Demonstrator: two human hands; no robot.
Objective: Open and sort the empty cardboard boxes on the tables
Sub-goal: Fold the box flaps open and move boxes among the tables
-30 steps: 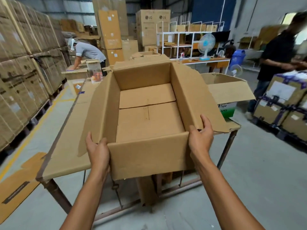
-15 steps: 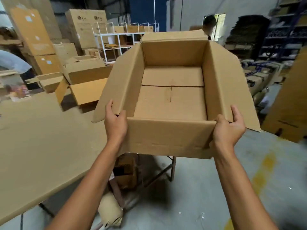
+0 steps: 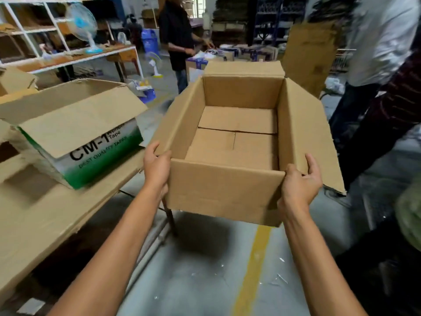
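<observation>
Cardboard box [image 3: 227, 192], opened, empty, is clamped at near corners by left grip [image 3: 157, 166] and right grip [image 3: 298, 185]; now carried off the bench [image 3: 57, 213], likely for sorting.

Open cardboard box [image 3: 237, 142] at frame centre, held off the floor, empty, flaps up. Left hand [image 3: 157, 166] grips near-left corner; right hand [image 3: 299, 182] grips near-right corner. Printed tape carton [image 3: 75, 137] on table [image 3: 45, 224], left of frame.

Bare left forearm [image 3: 114, 252] and bare right forearm [image 3: 319, 265], uncovered down to the lower edge. Bare left hand [image 3: 157, 166], bare right hand [image 3: 298, 185].
</observation>
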